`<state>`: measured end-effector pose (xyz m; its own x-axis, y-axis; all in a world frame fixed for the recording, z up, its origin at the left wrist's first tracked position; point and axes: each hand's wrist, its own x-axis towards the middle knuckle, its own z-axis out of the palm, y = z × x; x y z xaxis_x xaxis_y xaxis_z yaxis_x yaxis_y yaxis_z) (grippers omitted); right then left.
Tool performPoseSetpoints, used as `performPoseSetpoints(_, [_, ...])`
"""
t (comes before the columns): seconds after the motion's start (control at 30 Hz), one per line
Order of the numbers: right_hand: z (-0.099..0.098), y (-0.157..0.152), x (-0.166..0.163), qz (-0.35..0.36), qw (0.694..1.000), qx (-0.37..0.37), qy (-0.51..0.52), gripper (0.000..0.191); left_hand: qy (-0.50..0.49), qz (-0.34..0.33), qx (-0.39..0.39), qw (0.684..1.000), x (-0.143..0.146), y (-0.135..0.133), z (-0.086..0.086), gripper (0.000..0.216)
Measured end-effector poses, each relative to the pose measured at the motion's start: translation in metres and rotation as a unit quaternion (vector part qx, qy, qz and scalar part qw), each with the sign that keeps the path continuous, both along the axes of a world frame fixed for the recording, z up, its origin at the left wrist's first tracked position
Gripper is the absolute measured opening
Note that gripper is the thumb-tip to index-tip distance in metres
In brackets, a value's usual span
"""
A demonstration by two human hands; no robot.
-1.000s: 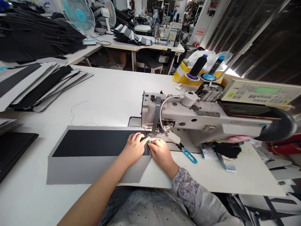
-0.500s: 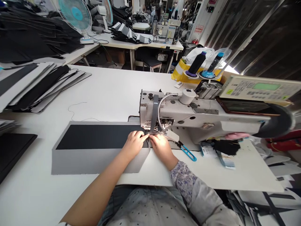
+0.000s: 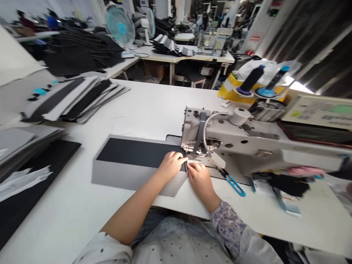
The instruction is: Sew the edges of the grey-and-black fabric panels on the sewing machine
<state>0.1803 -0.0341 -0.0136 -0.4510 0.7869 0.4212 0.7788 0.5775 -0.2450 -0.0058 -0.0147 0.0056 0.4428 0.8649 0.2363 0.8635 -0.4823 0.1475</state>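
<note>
A grey panel with a black strip point(image 3: 132, 161) lies flat on the white table point(image 3: 154, 106), its right end under the head of the sewing machine point(image 3: 242, 143). My left hand point(image 3: 170, 165) rests on the panel's right end, fingers curled and pressed down on the fabric beside the needle area. My right hand point(image 3: 200, 176) lies just right of it, fingertips pinching the fabric edge at the presser foot. The two hands almost touch.
Blue-handled snips point(image 3: 232, 182) lie right of my right hand. Stacks of grey and black panels point(image 3: 74, 99) fill the table's left side. Thread cones point(image 3: 251, 79) and a control panel point(image 3: 319, 112) stand behind the machine. A fan point(image 3: 119, 27) is at the back.
The view has swung left, so everything sits further right in the picture. Both hands stay at the needle on the panel's end; the panel has shifted slightly toward the machine.
</note>
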Motion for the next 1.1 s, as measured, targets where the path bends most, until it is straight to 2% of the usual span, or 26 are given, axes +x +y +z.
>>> performPoseSetpoints(0.2, [-0.011, -0.001, -0.001, 0.038, 0.998, 0.044, -0.013, 0.029, -0.002, 0.022, 0.008, 1.0, 0.0, -0.016, -0.004, 0.036])
performPoseSetpoints(0.4, [-0.007, -0.003, -0.002, 0.03, 0.998, 0.055, -0.031, 0.029, 0.005, 0.021, 0.002, 1.0, 0.001, -0.02, -0.001, 0.037])
performPoseSetpoints(0.7, [-0.003, 0.005, -0.006, 0.015, 0.997, 0.029, -0.065, 0.026, -0.017, 0.012, 0.002, 1.0, -0.001, -0.006, -0.004, 0.041])
performPoseSetpoints(1.1, [0.0, 0.017, -0.011, 0.005, 0.996, 0.031, -0.085, 0.022, -0.029, 0.0, 0.014, 0.999, -0.006, 0.009, -0.005, 0.041])
